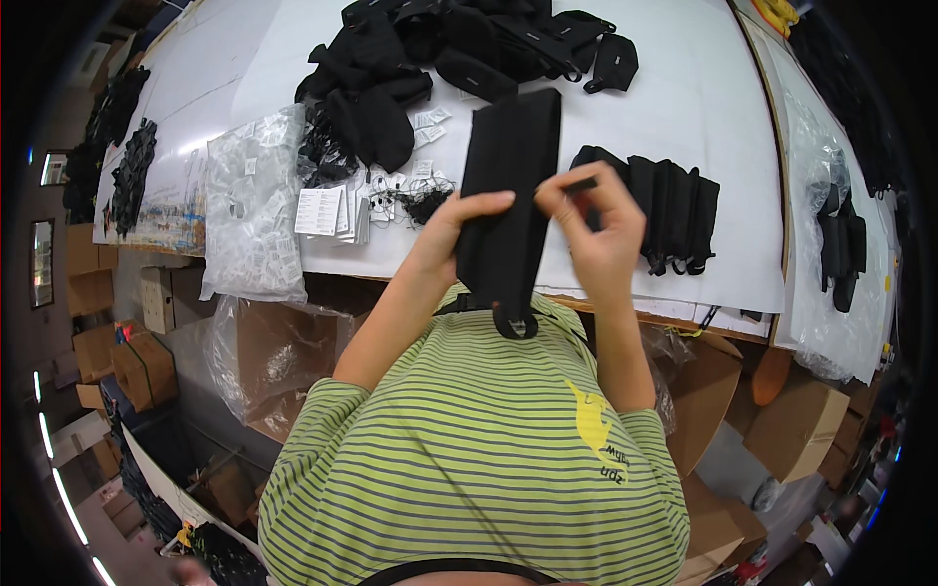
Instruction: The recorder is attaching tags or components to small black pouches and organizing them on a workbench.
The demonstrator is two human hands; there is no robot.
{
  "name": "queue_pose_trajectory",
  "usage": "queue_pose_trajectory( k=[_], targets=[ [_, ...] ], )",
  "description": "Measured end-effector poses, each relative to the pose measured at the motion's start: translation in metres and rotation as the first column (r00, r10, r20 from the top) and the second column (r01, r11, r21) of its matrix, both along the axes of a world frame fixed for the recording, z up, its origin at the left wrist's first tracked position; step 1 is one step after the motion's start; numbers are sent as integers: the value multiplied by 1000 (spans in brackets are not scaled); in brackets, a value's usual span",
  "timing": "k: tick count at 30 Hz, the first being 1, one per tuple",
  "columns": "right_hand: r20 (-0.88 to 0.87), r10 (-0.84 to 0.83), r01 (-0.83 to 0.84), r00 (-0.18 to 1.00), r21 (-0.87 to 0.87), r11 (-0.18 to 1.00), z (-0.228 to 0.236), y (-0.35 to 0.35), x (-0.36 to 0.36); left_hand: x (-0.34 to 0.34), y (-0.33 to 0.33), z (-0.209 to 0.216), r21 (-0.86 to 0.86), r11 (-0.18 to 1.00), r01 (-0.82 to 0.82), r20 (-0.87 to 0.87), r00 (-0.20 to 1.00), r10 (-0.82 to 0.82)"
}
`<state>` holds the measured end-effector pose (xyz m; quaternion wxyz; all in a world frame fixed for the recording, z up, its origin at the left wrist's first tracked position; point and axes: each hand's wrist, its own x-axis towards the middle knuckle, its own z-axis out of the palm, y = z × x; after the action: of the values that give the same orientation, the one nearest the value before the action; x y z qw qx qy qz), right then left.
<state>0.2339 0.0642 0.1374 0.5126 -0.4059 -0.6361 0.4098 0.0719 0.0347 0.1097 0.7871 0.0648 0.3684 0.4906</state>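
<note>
A long black fabric pouch (506, 146) is held up in front of my chest, with a small loop at its lower end. My left hand (451, 227) grips its left edge, thumb lying across the front and the other fingers hidden behind. At the pouch's right edge, my right hand (604, 223) has thumb and forefinger pinched together against the fabric; whatever sits between those fingertips is too small to make out. Beside the right hand stands a row of similar black pouches (674, 210), packed side by side on the white table (713, 107).
A heap of black pouches (469, 73) covers the table's far side. To the left lie a clear plastic bag (254, 215) of small white pieces, a stack of printed cards (327, 213) and tangled black cords (422, 203). Cardboard boxes (796, 425) stand below the table.
</note>
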Motion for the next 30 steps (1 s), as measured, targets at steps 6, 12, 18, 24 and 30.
queue_pose_trajectory(
  k=[6,12,18,24,30],
  targets=[
    [67,246,-240,967,-81,967,0,-30,-1,-21,14,-7,23,993,-115,122,986,111],
    [47,284,-275,958,-146,950,0,-31,1,-23,15,-12,-9,991,-137,131,982,137],
    [31,348,-337,937,-183,924,-6,-32,2,-25,16,-13,53,983,-175,107,980,169],
    [534,-59,-195,843,406,893,4,-33,3,-6,10,3,29,954,-299,-7,954,299],
    [542,-35,-233,839,418,878,-16,-20,13,-3,-10,0,34,992,-121,-22,992,122]
  ],
)
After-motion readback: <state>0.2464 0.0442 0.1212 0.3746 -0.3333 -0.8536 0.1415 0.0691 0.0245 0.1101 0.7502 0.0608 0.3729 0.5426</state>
